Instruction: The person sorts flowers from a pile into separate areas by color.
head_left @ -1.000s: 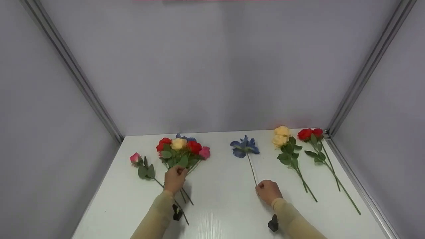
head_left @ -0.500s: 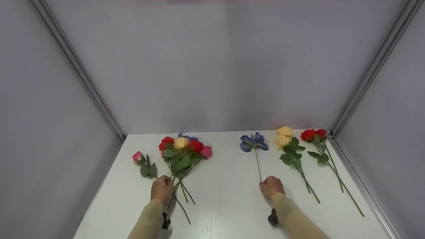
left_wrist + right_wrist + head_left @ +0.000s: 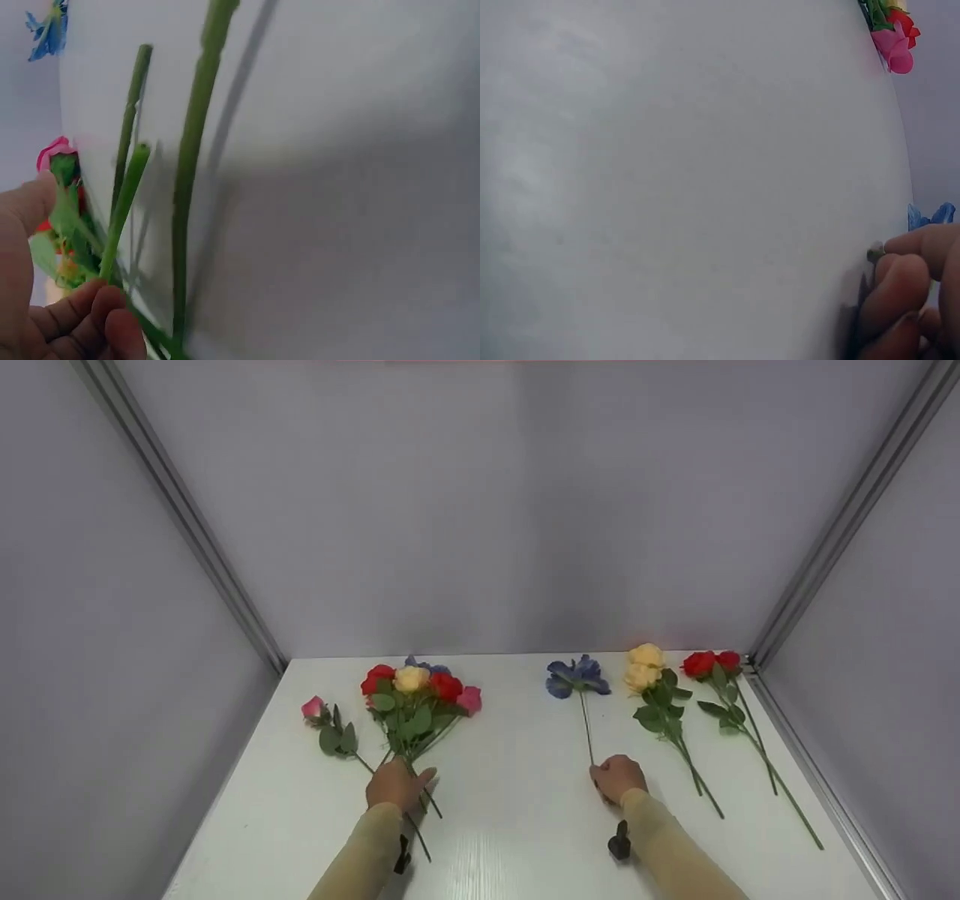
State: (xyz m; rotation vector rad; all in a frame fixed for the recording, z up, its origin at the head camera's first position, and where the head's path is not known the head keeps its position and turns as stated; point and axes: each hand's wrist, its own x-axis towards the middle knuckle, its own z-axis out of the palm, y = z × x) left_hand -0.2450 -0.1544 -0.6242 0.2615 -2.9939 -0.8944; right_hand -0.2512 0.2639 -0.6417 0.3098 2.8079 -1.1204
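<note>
In the head view my left hand lies over the crossed stems of a bunch of mixed flowers, its thumb spread to the right. The left wrist view has the fingertips bent close beside the green stems, with the thumb apart from them. A single pink rose lies left of the bunch, its stem passing beneath my left hand. My right hand pinches the stem of a blue iris near its lower end. The cut tip pokes out from those fingers in the right wrist view.
To the right, two yellow roses and two red roses lie with long stems toward the front. Everything rests on a white table enclosed by grey panels at the back and sides.
My left hand left the bunch's leaves, went down and left to the pink rose's stem, then came back right over the crossed stems. My right hand and the iris shifted slightly right and away.
</note>
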